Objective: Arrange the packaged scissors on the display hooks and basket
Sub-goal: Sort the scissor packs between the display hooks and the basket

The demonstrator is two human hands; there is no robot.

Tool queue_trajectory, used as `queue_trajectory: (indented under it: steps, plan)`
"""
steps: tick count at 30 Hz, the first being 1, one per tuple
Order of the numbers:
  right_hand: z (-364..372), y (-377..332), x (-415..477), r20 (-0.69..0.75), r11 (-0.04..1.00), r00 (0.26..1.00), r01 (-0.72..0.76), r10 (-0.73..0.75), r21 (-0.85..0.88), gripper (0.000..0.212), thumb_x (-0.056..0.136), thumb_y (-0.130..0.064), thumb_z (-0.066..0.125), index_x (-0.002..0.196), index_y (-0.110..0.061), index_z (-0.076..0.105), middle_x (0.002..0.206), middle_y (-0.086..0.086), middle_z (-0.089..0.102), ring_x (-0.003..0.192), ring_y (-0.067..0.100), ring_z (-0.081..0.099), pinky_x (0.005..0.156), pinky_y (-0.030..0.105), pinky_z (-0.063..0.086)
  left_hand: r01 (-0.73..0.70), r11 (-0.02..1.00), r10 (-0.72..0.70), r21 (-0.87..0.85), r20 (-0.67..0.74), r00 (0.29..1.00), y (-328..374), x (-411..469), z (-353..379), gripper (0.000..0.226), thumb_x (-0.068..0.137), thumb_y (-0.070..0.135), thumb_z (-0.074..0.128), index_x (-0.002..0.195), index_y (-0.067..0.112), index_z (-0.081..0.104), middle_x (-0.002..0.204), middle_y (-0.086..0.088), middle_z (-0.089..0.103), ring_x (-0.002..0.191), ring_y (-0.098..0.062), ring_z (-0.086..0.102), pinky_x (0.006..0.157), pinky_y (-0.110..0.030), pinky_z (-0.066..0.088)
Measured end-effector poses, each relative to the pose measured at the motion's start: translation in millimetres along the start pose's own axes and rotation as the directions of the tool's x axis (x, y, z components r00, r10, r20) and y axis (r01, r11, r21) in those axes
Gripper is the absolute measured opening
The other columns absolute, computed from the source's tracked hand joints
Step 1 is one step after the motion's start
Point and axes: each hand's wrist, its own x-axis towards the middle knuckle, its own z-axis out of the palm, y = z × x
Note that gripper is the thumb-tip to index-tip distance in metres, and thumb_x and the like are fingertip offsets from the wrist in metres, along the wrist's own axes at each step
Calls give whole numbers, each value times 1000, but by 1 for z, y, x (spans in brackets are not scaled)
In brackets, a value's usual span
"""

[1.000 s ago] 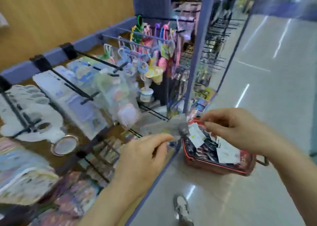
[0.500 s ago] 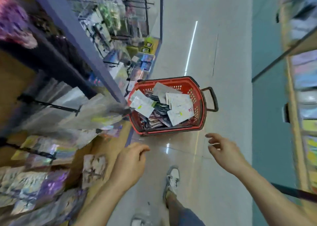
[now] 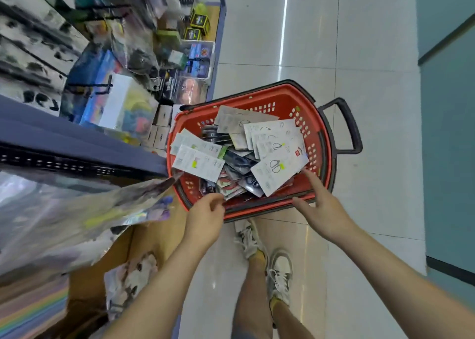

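Note:
A red shopping basket [image 3: 277, 99] with a black handle stands on the tiled floor, filled with several packaged scissors [image 3: 279, 170] on white cards, some face down. My left hand [image 3: 205, 219] hovers over the basket's near rim with its fingers loosely curled and nothing in it. My right hand [image 3: 322, 209] reaches over the near right rim with its fingers spread, the index fingertip close to the nearest white package. Neither hand holds a package.
A blue-edged display shelf [image 3: 77, 143] with hooks and hanging packets runs along the left, blurred. Boxed goods [image 3: 195, 27] sit on its low shelf beyond the basket. My feet in pale sneakers [image 3: 279, 272] stand just below the basket. A teal wall [image 3: 447, 133] bounds the aisle at right.
My view has swung from the hooks down to the basket. A second ago both hands pinched a package at the display; now both are free and have moved forward over the basket's near rim.

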Motion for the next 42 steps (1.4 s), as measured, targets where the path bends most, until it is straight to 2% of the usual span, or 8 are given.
queue_trajectory:
  steps: [6,11,19,23,27,32,36,42]
  plan:
    - [57,2,98,95,964,989,134,-115,-231,84,87,-36,70,155,-24,23,161,6,25,149,24,19,118,32,17,220,964,-207,-153,91,974,-19,116,46,38,96,18,52,133,12,57,125,-8,63,111,-33,60,88,-36,48]
    - [105,4,164,205,794,970,224,-128,-564,85,91,-44,61,156,-35,6,166,3,0,152,28,-3,119,52,24,342,930,-336,-135,64,940,-56,180,73,46,90,19,56,135,8,50,126,-11,60,114,-33,56,91,-32,45]
    - [144,13,224,247,591,965,248,-85,-768,84,92,-56,55,154,-44,-1,164,2,-17,147,44,-19,106,71,27,489,644,-529,-589,119,840,-89,228,105,41,80,22,79,118,14,66,113,4,68,100,-19,65,95,-34,52]
    - [139,8,224,239,617,967,240,-85,-750,68,99,-48,45,155,-39,9,166,0,-6,147,49,-9,107,67,31,523,557,-497,-645,245,832,-78,210,107,77,52,38,87,123,34,56,112,6,71,101,-22,69,93,-48,54]
    - [122,2,225,219,699,966,249,-134,-670,58,98,-39,47,152,-27,29,161,-3,26,145,52,9,104,65,39,451,450,-505,-771,197,840,-38,180,103,50,64,17,77,109,27,57,102,-3,72,92,-25,71,81,-48,59]
    - [95,-9,219,144,867,978,203,-154,-455,33,95,-34,53,127,-25,51,119,7,62,130,41,38,98,51,44,318,641,-542,-698,-119,832,-12,111,35,29,79,9,69,99,27,58,83,8,70,75,-13,70,57,-28,53]
    - [85,-35,193,42,925,977,211,-208,-315,21,95,-35,55,111,-21,59,91,4,63,95,31,60,76,44,50,274,694,-547,-665,-240,802,-8,62,-23,39,79,11,72,108,34,60,89,9,73,79,-11,72,68,-35,59]
    - [52,-73,166,-104,952,955,258,-277,-166,19,98,-34,52,104,-17,52,84,-2,59,76,19,52,66,33,41,196,799,-461,-568,-372,806,7,20,-60,35,76,4,76,94,30,61,77,21,71,66,3,67,63,-28,52]
